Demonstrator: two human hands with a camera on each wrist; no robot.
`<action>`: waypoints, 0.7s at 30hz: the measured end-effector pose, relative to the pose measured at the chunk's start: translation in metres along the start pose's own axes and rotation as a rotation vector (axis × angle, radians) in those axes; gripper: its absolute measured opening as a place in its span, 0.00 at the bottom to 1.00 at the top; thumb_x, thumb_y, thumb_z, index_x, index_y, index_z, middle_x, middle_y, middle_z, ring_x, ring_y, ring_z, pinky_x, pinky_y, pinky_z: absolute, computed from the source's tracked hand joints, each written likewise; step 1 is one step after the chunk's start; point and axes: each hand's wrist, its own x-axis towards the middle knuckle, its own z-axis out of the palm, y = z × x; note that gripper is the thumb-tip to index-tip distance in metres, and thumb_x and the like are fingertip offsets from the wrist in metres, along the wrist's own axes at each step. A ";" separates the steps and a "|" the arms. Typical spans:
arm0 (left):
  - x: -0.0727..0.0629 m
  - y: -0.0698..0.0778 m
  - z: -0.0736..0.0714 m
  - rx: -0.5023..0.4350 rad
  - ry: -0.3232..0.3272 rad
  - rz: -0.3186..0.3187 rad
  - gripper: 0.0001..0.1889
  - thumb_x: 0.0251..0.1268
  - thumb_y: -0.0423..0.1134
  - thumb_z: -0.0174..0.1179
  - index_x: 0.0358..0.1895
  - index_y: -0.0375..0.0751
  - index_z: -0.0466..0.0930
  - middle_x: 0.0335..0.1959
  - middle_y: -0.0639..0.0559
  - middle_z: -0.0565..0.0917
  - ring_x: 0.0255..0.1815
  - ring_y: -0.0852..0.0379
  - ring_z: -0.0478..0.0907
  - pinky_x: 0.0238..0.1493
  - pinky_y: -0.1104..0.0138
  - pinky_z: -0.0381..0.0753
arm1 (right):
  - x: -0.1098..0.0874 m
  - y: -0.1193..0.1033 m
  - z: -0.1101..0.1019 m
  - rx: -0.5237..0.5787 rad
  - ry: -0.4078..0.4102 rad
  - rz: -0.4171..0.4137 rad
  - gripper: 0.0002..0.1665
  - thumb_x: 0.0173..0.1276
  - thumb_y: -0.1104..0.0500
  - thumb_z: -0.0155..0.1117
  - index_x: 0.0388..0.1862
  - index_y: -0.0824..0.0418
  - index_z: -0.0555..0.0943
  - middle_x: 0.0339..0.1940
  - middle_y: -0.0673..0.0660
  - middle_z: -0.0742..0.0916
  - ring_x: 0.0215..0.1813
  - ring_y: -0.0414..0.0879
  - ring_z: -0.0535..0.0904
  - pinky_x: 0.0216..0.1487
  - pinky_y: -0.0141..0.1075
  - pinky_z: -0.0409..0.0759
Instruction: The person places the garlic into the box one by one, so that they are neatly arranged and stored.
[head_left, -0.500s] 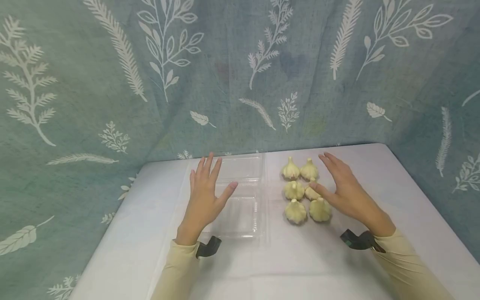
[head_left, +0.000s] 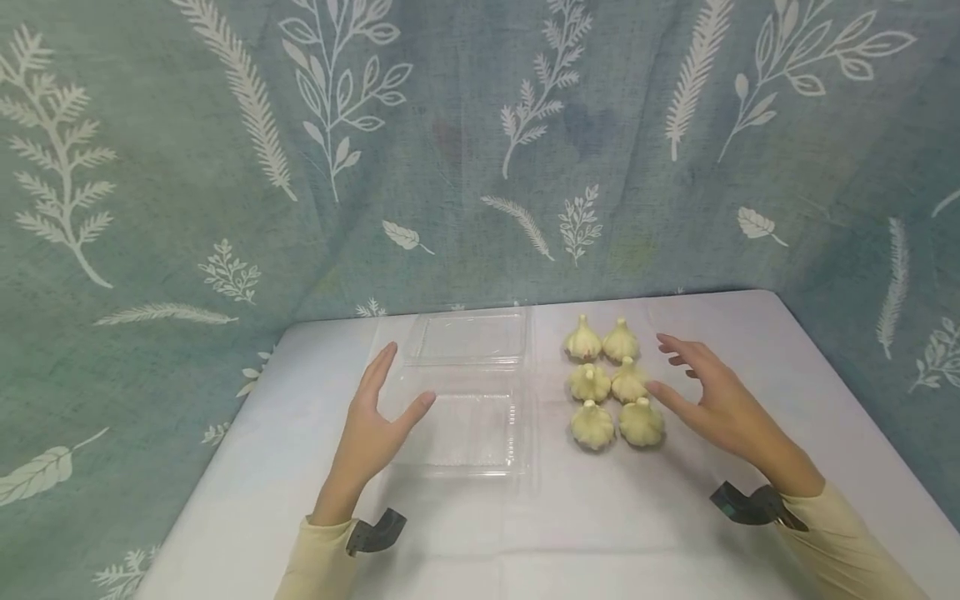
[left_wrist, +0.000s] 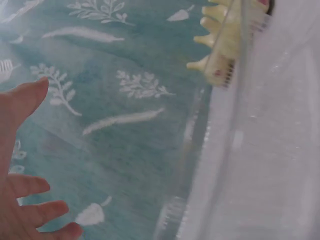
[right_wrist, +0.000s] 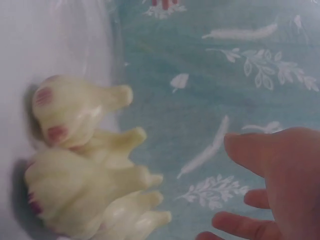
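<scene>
Several pale garlic bulbs (head_left: 591, 426) stand stem-up in two columns right of the table's middle. To their left lies a clear plastic box (head_left: 465, 471), its lid half (head_left: 472, 337) folded back toward the curtain. My left hand (head_left: 369, 433) hovers at the box's left side, thumb spread from the fingers, holding nothing. Just right of the bulbs is my right hand (head_left: 723, 408), fingers loosely bent and also holding nothing. The right wrist view shows that hand's thumb and fingers apart from the garlic bulbs (right_wrist: 70, 195). In the left wrist view, the hand (left_wrist: 25, 200) is spread.
A white cloth covers the table (head_left: 570, 533). Behind it hangs a blue-green curtain (head_left: 450, 167) with white leaf prints, meeting the table's back edge. A dark wrist mount (head_left: 377, 532) sits on the left forearm and another (head_left: 753, 504) on the right.
Both hands have drawn back toward the person and outward, the left off the box and the right away from the bulbs. The box and garlic bulbs stay in place.
</scene>
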 end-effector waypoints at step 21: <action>-0.023 -0.060 0.005 -0.047 -0.085 -0.277 0.56 0.60 0.59 0.73 0.85 0.58 0.45 0.87 0.41 0.48 0.86 0.31 0.45 0.80 0.27 0.51 | -0.013 0.024 0.012 -0.024 -0.163 0.035 0.38 0.76 0.49 0.66 0.77 0.66 0.67 0.64 0.67 0.82 0.60 0.62 0.82 0.57 0.58 0.86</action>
